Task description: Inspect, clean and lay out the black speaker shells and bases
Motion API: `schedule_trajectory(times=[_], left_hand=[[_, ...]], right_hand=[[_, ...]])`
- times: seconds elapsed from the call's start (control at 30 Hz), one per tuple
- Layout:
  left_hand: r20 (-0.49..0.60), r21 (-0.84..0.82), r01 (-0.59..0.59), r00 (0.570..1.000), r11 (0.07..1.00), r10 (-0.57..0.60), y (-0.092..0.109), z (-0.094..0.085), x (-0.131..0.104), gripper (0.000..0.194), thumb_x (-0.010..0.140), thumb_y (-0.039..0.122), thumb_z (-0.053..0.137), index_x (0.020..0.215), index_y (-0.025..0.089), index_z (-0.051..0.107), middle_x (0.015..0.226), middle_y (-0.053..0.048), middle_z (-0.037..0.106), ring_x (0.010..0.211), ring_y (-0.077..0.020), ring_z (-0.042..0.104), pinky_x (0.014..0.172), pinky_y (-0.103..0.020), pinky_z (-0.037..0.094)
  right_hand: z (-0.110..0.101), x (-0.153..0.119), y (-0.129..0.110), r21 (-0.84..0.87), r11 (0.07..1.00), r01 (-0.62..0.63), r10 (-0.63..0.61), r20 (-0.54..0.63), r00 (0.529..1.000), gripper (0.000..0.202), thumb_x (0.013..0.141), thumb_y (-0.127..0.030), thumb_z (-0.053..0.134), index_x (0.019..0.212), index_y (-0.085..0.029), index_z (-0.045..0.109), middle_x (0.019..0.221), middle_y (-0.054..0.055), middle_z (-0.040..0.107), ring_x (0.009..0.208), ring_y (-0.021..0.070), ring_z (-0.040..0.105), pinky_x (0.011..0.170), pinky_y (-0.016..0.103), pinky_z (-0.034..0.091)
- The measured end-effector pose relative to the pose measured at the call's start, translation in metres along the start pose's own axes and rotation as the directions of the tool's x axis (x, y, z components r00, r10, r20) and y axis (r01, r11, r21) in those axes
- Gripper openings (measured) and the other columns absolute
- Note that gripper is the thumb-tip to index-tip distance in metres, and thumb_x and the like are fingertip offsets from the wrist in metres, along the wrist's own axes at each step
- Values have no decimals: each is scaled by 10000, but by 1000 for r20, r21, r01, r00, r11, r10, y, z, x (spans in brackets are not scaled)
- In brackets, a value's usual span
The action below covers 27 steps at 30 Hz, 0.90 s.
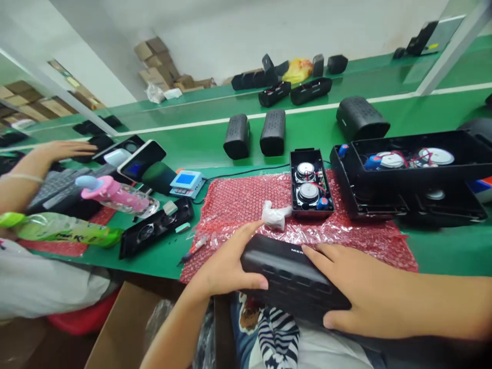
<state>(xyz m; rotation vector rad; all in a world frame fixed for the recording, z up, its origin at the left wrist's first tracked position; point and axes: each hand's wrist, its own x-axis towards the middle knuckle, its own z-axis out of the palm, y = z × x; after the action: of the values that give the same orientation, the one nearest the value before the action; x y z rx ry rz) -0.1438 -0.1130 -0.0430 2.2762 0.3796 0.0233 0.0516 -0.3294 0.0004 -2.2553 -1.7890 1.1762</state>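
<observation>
A black speaker (294, 277) with a patterned face and pale lettering is held at the bench's front edge. My left hand (226, 261) grips its left end, thumb on the near face. Over its right part lies my right hand (357, 287), fingers on the top and thumb on the near side. Just beyond the speaker, a crumpled white tissue (275, 215) rests on red bubble wrap (238, 200). Beside the tissue stands an open speaker housing (312, 184) showing two round drivers, red wires and a blue cylinder.
Larger open housings (407, 159) are stacked at right. Several finished-looking speakers (272, 132) stand farther back. At left are a blue meter (187, 183), a pink bottle (119, 196), a green bottle (65, 229) and a co-worker's arm (26, 174). A cardboard box (119, 328) sits below the bench.
</observation>
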Motion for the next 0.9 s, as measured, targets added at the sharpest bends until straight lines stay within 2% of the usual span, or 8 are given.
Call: schedule_trajectory(times=[0.17, 0.3, 0.37, 0.47, 0.53, 0.6, 0.8, 0.9], left_hand=[[-198, -197, 54, 976, 979, -93, -18, 33, -39, 1035, 595, 717, 801, 1482, 352, 412, 1537, -105, 471, 1401, -383, 466, 1179, -569, 350], [-376, -293, -146, 926, 945, 26, -24, 56, -53, 1003, 590, 635, 857, 1454, 326, 454, 1527, -116, 489, 1401, -323, 486, 1166, -414, 387], [-425, -314, -217, 903, 924, 67, -24, 66, -57, 914, 632, 585, 862, 1419, 301, 491, 1554, -132, 455, 1434, -310, 449, 1173, -394, 371], [-490, -328, -246, 870, 912, 59, -22, 78, -65, 823, 665, 542, 863, 1369, 291, 519, 1557, -151, 446, 1456, -329, 413, 1168, -458, 371], [-522, -329, -224, 852, 917, 20, -19, 84, -70, 811, 671, 555, 855, 1363, 318, 504, 1550, -145, 457, 1456, -342, 410, 1156, -521, 381], [-543, -332, -179, 839, 926, -32, -15, 89, -73, 833, 671, 590, 839, 1380, 368, 463, 1544, -123, 470, 1450, -345, 418, 1145, -572, 388], [-576, -314, -74, 808, 946, -128, 1, 93, -73, 922, 651, 627, 833, 1432, 401, 399, 1506, -83, 515, 1455, -364, 406, 1138, -632, 405], [-532, -272, 22, 829, 962, -170, 13, 89, -67, 868, 779, 631, 722, 1502, 358, 328, 1547, -86, 459, 1459, -353, 403, 1168, -582, 410]], right_hand=[[30, -23, 32, 41, 998, -52, 49, 61, 997, 1130, 668, -465, 731, 1619, -340, 133, 1659, 72, 137, 1463, 438, 281, 1138, 651, 347], [71, -48, 60, 60, 998, 13, -2, -178, 984, 1161, 637, -447, 789, 1594, -438, 132, 1662, 34, 96, 1441, 450, 322, 1047, 639, 462], [88, -56, 62, 84, 991, 102, -68, -340, 938, 1074, 668, -431, 772, 1573, -399, 194, 1643, 70, 134, 1416, 431, 371, 1005, 584, 519], [105, -55, 57, 129, 950, 286, -161, -581, 798, 921, 696, -425, 745, 1500, -320, 307, 1574, 115, 247, 1394, 403, 387, 1033, 548, 504], [110, -49, 53, 182, 922, 342, -137, -672, 727, 923, 671, -441, 740, 1486, -330, 319, 1536, 98, 296, 1366, 399, 393, 1083, 558, 452], [112, -44, 52, 241, 909, 339, -70, -715, 696, 978, 636, -449, 735, 1506, -371, 295, 1512, 69, 326, 1315, 406, 421, 1109, 571, 407], [106, -39, 58, 345, 874, 342, 41, -755, 655, 1023, 651, -503, 771, 1535, -452, 257, 1462, 48, 387, 1286, 418, 461, 1100, 592, 423], [98, -41, 65, 272, 887, 374, -31, -773, 634, 899, 742, -468, 777, 1509, -517, 311, 1557, -14, 298, 1342, 396, 430, 1093, 590, 442]])
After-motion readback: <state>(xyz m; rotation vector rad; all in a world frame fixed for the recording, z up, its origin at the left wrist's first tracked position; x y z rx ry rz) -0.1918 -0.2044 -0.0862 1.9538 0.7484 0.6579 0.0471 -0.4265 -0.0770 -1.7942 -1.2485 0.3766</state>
